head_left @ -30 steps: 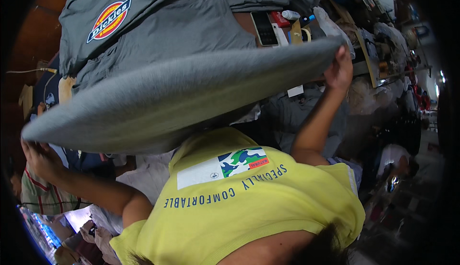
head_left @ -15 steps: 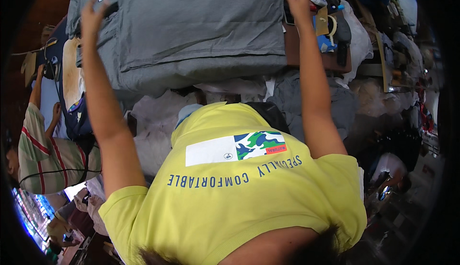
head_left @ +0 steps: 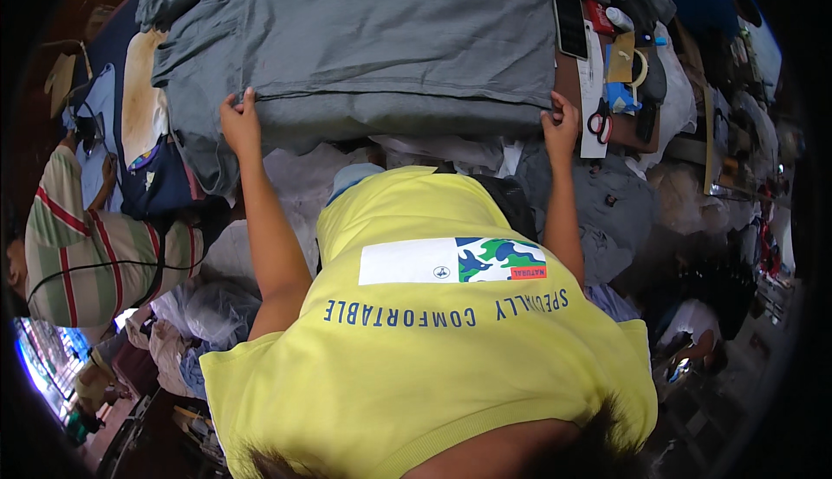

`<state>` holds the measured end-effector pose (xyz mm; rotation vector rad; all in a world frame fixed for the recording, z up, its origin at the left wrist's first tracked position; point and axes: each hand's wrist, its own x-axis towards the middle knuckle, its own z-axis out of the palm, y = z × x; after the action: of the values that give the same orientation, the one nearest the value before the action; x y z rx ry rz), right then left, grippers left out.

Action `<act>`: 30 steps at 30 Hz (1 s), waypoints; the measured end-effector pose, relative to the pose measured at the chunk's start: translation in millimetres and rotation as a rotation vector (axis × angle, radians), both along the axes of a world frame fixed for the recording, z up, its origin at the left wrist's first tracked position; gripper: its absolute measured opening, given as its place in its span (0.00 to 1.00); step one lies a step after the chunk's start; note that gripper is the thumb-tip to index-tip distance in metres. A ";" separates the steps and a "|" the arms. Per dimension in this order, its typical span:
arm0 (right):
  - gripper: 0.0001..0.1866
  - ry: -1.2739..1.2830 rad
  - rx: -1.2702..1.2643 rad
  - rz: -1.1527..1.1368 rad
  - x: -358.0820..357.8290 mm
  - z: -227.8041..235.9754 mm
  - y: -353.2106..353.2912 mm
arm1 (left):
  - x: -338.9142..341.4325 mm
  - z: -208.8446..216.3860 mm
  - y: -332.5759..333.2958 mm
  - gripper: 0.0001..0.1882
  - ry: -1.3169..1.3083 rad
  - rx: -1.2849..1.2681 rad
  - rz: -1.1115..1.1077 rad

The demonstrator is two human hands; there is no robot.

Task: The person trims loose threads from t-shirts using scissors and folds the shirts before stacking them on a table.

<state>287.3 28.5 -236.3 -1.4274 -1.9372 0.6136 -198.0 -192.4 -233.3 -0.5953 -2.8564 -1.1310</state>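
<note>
A grey T-shirt lies spread out in front of me, its hem running across the near side. At the hem's left corner my left hand pinches the cloth between thumb and fingers. My right hand has its fingers closed on the opposite corner of the same hem. More grey cloth shows beneath the hem and hangs over the near edge. Both forearms reach up from my yellow shirt.
Right of the shirt are a phone, red-handled scissors, a tape roll and a white bottle. At left, a co-worker in a striped shirt stands beside an ironing surface. Plastic bags lie below.
Both hands have come back toward me from the shirt's far part, and each has taken hold of a hem corner. The phone and scissors now show at the right.
</note>
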 end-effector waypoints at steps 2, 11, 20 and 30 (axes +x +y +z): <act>0.15 -0.001 0.042 0.003 -4.9 0.1 3.1 | -3.1 2.4 6.3 0.19 -0.062 -0.041 -0.005; 0.07 -0.134 0.275 0.066 9.5 -11.3 0.8 | -51.3 -24.9 -14.4 0.18 0.159 -0.136 0.073; 0.15 0.049 0.030 0.039 10.6 0.0 -3.2 | -55.5 -17.8 -19.5 0.21 0.035 -0.138 -0.123; 0.07 0.248 -0.069 0.087 11.5 -11.1 53.1 | -67.0 15.6 -0.1 0.16 -0.933 0.763 -0.211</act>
<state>298.7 81.6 -247.5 -1.2473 -1.8036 0.8624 -265.0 -192.4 -217.7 -0.3563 -2.5074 -2.9440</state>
